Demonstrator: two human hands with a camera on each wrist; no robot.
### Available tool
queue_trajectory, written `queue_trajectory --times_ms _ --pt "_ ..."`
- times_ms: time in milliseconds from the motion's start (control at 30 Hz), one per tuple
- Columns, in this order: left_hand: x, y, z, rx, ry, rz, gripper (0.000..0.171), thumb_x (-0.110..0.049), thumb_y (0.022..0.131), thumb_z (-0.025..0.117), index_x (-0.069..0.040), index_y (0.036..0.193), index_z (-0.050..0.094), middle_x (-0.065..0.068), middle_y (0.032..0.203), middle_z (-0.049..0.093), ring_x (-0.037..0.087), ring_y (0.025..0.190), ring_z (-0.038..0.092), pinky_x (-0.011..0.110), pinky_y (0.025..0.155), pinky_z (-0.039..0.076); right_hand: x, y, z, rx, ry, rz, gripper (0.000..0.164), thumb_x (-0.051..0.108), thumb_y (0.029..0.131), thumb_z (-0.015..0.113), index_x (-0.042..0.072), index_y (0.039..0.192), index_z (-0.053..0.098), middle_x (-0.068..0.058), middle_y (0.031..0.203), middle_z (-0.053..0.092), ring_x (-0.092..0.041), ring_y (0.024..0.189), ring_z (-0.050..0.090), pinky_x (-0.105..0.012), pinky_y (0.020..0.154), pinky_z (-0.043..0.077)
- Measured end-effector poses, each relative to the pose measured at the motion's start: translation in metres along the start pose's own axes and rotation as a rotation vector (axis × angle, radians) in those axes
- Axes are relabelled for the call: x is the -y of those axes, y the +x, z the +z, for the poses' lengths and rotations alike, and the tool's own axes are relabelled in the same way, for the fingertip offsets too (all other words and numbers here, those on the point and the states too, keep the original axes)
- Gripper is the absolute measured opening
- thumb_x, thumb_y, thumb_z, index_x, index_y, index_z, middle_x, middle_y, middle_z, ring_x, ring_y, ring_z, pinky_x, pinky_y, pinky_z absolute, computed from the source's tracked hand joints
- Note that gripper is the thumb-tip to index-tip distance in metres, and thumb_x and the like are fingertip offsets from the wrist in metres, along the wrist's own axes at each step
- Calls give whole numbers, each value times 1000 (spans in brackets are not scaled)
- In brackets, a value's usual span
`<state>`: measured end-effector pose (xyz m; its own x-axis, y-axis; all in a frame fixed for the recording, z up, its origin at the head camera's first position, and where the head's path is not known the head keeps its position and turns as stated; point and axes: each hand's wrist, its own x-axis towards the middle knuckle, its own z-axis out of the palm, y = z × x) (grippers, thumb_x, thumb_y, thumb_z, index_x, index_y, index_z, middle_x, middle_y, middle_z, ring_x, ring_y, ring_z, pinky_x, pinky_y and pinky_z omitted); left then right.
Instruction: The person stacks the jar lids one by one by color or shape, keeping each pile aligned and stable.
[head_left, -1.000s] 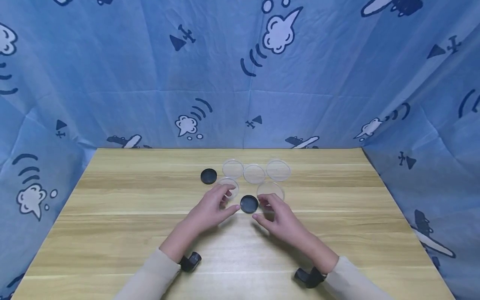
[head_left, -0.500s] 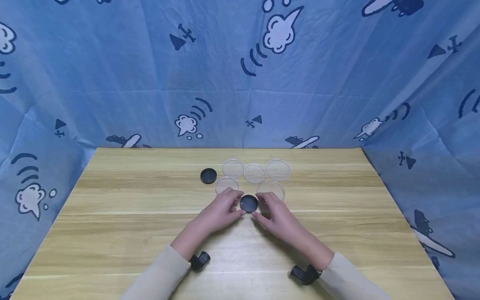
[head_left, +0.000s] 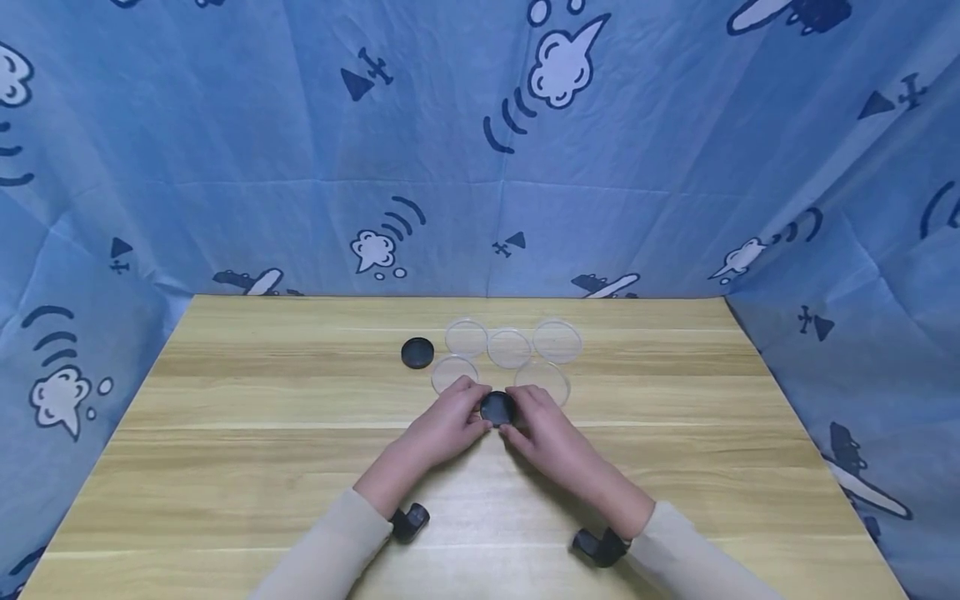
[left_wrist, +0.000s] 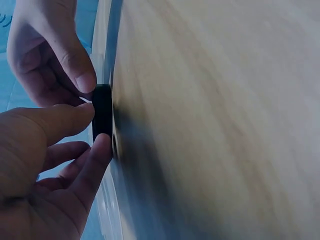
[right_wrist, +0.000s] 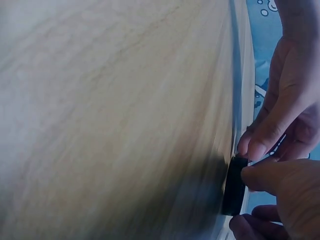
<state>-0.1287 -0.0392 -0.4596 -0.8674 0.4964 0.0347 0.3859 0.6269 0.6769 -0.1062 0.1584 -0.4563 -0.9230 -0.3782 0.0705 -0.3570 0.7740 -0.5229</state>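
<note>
A shallow black round lid (head_left: 497,409) is held on edge-to-edge grip between both hands at the middle of the table. My left hand (head_left: 447,423) pinches its left side with thumb and fingers; the left wrist view shows the black rim (left_wrist: 102,112) side-on, close to the tabletop. From the right, my right hand (head_left: 551,433) pinches the opposite side, its thumb against the rim (right_wrist: 235,187) in the right wrist view. Just behind the hands lie two clear round discs, a left one (head_left: 453,372) and a right one (head_left: 545,379), partly covered by fingers.
A second black round lid (head_left: 417,352) lies farther back on the left. Clear discs sit in a back row: left (head_left: 466,337), middle (head_left: 509,347), right (head_left: 557,340). The wooden table (head_left: 262,467) meets a blue printed cloth (head_left: 450,150) behind and at the sides.
My left hand has moved right and closed in on the black lid. My right hand has shifted slightly left onto it. The other lid and the clear discs stay put.
</note>
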Motion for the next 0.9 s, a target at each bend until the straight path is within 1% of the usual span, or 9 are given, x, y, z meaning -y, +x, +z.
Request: queue_trajectory --times_ms 100,233,333,500,667,800,900 --pt "-1 2 3 -13 7 -12 44 -8 94 75 4 134 64 14 116 61 17 95 56 32 85 51 2 1 1 -12 -41 -22 53 13 95 76 -8 139 56 -24 132 64 -36 126 61 -48 108 53" --pt "-3 4 5 -33 9 -34 41 -7 93 76 5 131 66 11 111 59 15 93 53 29 83 50 3 2 2 -37 -105 -56 51 14 94 78 -8 136 60 -22 129 67 -34 122 63 -46 106 54" --pt "-4 6 7 -39 7 -49 41 -7 92 76 5 129 67 11 109 58 15 92 52 28 82 49 3 2 1 -41 -137 -65 49 15 93 78 -7 134 61 -20 127 68 -33 120 64 -45 104 55" --pt "-4 6 7 -31 -7 -69 41 -7 92 77 5 130 67 11 109 58 15 92 52 27 82 49 4 3 2 -36 -131 -54 48 13 94 77 -8 133 61 -19 126 67 -33 118 63 -46 103 55" --pt "-5 6 7 -21 -29 -92 41 -7 93 76 4 131 66 12 110 59 15 91 52 27 82 49 4 4 4 -29 -114 -38 48 12 94 76 -9 135 60 -20 127 66 -34 120 63 -46 105 54" --pt "-5 7 6 -14 -29 -93 41 -6 92 76 4 131 66 13 109 61 15 90 53 28 81 50 4 4 6 -30 -99 -30 49 11 95 76 -10 135 59 -21 128 65 -35 122 62 -47 107 53" --pt "-5 6 6 -16 -16 -83 41 -6 91 77 4 129 67 14 110 63 16 92 55 29 83 51 4 3 8 -31 -78 -17 49 10 95 75 -10 136 58 -22 129 64 -36 124 62 -48 108 53"
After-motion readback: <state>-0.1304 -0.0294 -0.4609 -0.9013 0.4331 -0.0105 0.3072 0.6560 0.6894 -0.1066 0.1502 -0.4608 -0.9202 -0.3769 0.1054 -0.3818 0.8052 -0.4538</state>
